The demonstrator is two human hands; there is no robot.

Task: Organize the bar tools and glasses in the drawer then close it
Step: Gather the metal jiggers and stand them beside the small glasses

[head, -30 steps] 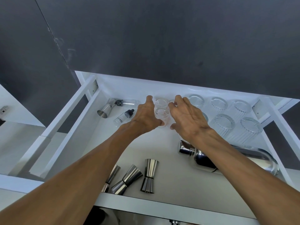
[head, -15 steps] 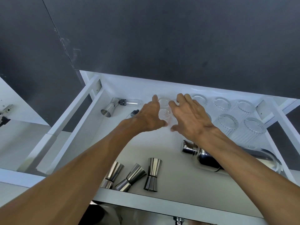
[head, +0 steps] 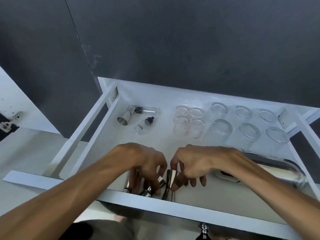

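Here we see the white drawer [head: 107, 153] pulled open beneath dark cabinet fronts [head: 190, 40], filling the middle of the view. At about 4 o'clock in the drawer lies a steel shaker [head: 277, 168] on its side, partly covered by our right forearm. At 1 to 2 o'clock stand six ribbed tumblers [head: 249, 132] in two rows, mouths down as far as we can tell. Just beside them, at 12 o'clock, four small clear glasses [head: 188, 121] sit close together in a square. At 11 o'clock a steel jigger [head: 125, 116] lies tipped over next to two small clear bottles with black caps [head: 143, 126].

At 6 o'clock, near the front edge of the drawer, our hands meet over the three steel jiggers [head: 170, 185]. Our left hand [head: 147, 163] has its fingers curled down onto the two left ones; whether it grips them we cannot tell, since the motion blurs. Our right hand [head: 192, 163] pinches the upright jigger between thumb and forefinger.
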